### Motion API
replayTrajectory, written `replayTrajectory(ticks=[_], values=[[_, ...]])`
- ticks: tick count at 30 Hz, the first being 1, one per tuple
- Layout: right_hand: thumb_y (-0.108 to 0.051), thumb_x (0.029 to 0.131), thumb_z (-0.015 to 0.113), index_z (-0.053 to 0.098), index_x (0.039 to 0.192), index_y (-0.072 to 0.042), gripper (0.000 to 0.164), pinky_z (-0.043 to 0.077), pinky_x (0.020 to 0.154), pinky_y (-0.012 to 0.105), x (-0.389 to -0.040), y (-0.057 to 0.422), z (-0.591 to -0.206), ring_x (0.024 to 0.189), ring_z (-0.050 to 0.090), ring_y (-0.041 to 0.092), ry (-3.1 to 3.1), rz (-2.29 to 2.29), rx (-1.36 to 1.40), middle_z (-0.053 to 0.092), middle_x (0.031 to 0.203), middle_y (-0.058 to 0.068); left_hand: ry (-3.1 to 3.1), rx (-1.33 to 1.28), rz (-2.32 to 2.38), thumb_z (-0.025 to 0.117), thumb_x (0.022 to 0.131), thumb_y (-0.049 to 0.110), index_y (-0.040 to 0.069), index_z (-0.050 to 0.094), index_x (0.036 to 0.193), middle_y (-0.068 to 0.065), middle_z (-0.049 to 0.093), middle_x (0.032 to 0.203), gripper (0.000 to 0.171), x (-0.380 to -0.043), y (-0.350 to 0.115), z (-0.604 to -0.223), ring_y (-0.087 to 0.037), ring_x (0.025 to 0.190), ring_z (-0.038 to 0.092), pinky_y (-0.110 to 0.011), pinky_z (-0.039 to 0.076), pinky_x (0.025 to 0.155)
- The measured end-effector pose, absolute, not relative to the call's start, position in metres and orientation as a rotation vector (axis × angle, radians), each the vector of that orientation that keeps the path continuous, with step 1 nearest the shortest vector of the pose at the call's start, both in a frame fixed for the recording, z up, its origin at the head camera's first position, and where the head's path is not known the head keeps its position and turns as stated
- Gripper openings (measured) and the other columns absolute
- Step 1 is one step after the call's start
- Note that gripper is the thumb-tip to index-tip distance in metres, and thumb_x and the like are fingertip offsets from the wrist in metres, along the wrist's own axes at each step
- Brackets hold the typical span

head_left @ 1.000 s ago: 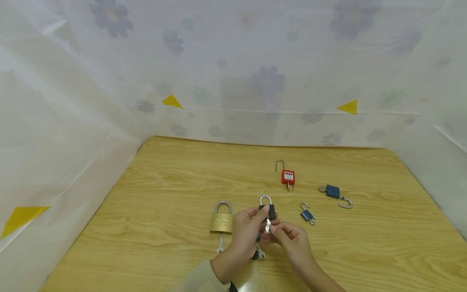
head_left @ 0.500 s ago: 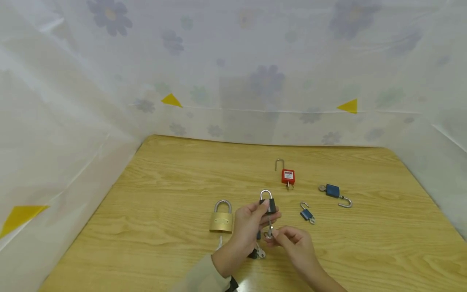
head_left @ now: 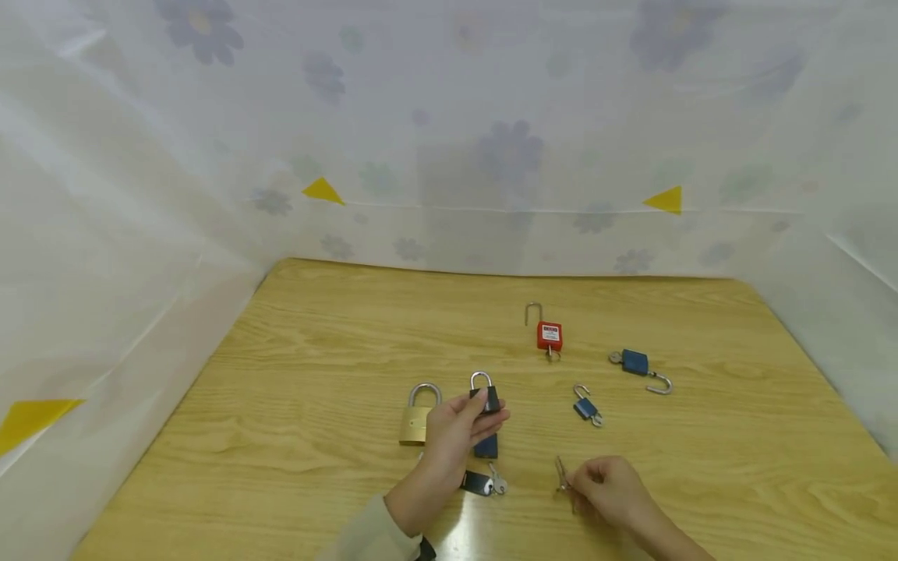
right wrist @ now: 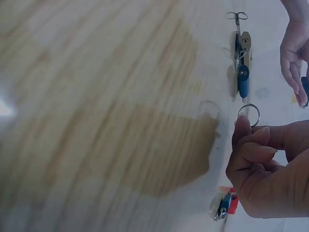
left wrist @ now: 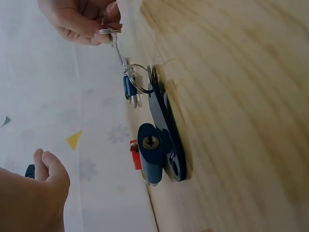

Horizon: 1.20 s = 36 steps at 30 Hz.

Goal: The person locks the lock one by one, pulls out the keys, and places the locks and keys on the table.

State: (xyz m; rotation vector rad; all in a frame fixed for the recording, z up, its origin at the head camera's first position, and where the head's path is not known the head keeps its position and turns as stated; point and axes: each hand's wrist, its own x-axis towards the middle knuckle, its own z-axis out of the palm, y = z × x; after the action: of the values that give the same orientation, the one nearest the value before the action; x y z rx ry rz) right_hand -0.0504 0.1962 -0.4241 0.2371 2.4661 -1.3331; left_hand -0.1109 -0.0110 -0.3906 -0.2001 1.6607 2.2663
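My left hand (head_left: 445,436) holds a small black padlock (head_left: 486,401) between thumb and fingers, above the table. Its silver shackle points away from me and looks closed. To the right, my right hand (head_left: 613,491) pinches small keys (head_left: 560,474) on a metal ring (right wrist: 259,116), apart from the padlock. Beneath the left hand lie a dark blue padlock (left wrist: 150,159), its keyhole showing, and a flat black tag (head_left: 477,483) with silver keys (head_left: 497,481). A big brass padlock (head_left: 412,426) lies beside the left hand, partly hidden by it.
Farther back lies a red padlock (head_left: 549,335) with its shackle raised and a key in it. Two blue padlocks, a small one (head_left: 585,408) and a larger one (head_left: 634,362), lie right with shackles swung out. Pale sheeting (head_left: 449,156) walls the wooden table (head_left: 316,335).
My right hand has drawn the keys away from the black padlock, down and to the right. My left hand has shifted left with the padlock, uncovering the blue padlock and black tag.
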Motion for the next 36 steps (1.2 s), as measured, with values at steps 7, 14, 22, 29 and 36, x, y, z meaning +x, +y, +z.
replayTrajectory(ticks=[7,14,22,29,36], values=[[-0.005,0.085,0.054,0.067,0.070,-0.005,0.020,0.037,0.048,0.019,-0.048,0.189,-0.433,0.060,0.047,0.012,2.577,-1.209,0.285,0.062,0.067,-0.001,1.631,-0.187,2.279,0.056,0.093,0.022,-0.008,0.056,0.113,-0.018,0.069,0.102,0.035,-0.109,-0.009,-0.392,-0.011,0.081,0.070,-0.027,0.056,0.080],[-0.006,0.086,0.054,0.061,0.065,-0.008,0.023,0.028,0.040,0.015,-0.047,0.187,-0.431,0.046,0.037,0.008,2.609,-1.126,0.144,0.045,0.052,-0.004,1.628,-0.192,2.249,0.057,0.093,0.021,-0.007,0.057,0.111,-0.014,0.071,0.097,0.033,-0.108,-0.008,-0.396,-0.011,0.081,0.070,-0.028,0.056,0.080],[-0.010,0.086,0.059,0.055,0.059,-0.011,0.027,0.028,0.042,0.015,-0.047,0.185,-0.429,0.047,0.038,0.007,2.660,-0.995,0.070,0.044,0.052,-0.005,1.654,-0.177,2.223,0.057,0.093,0.020,-0.009,0.058,0.111,-0.016,0.071,0.097,0.034,-0.109,-0.005,-0.398,-0.011,0.079,0.070,-0.026,0.057,0.077],[-0.015,0.090,0.056,0.053,0.060,-0.009,0.030,0.029,0.041,0.016,-0.054,0.195,-0.420,0.046,0.036,0.005,2.625,-1.062,-0.046,0.042,0.053,-0.005,1.759,-0.117,2.096,0.053,0.095,0.017,-0.009,0.057,0.112,-0.023,0.068,0.102,0.031,-0.107,0.001,-0.394,-0.020,0.085,0.070,-0.031,0.056,0.079],[-0.015,0.097,0.048,0.048,0.116,0.010,0.031,0.051,0.051,0.025,-0.071,0.194,-0.401,0.060,0.055,0.007,2.413,-1.734,-0.032,0.060,0.085,0.012,1.911,0.021,1.918,0.052,0.094,0.008,-0.012,0.055,0.111,-0.023,0.066,0.105,0.027,-0.104,0.019,-0.398,-0.030,0.091,0.068,-0.033,0.056,0.082]])
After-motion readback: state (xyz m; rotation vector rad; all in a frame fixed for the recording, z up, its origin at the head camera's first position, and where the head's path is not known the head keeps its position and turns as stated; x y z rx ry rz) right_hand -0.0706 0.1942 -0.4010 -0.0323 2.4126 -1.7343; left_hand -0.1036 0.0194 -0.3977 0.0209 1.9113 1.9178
